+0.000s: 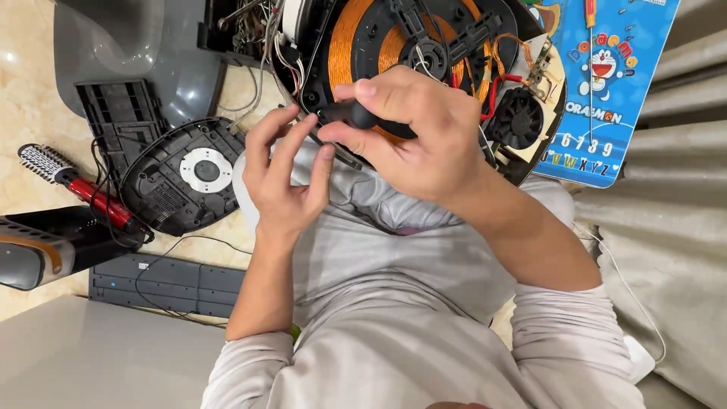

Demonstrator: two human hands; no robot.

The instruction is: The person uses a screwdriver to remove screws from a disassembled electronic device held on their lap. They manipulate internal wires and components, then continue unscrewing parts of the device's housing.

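An opened induction cooker (424, 45) rests on my lap, its copper coil (344, 45), black fan (519, 117) and red and white wires exposed. My right hand (413, 129) is closed around a black tool handle (356, 113) at the cooker's near edge. My left hand (284, 174) sits just left of it, fingers curled toward the handle's tip and touching the cooker's rim. The tool's tip is hidden by my fingers.
A black plastic base cover (182, 178) lies on the floor at left, beside a red-handled round brush (76, 182), a grey casing (136, 53) and a dark flat panel (166, 284). A blue cartoon board (606, 83) with a screwdriver (590, 45) lies at right.
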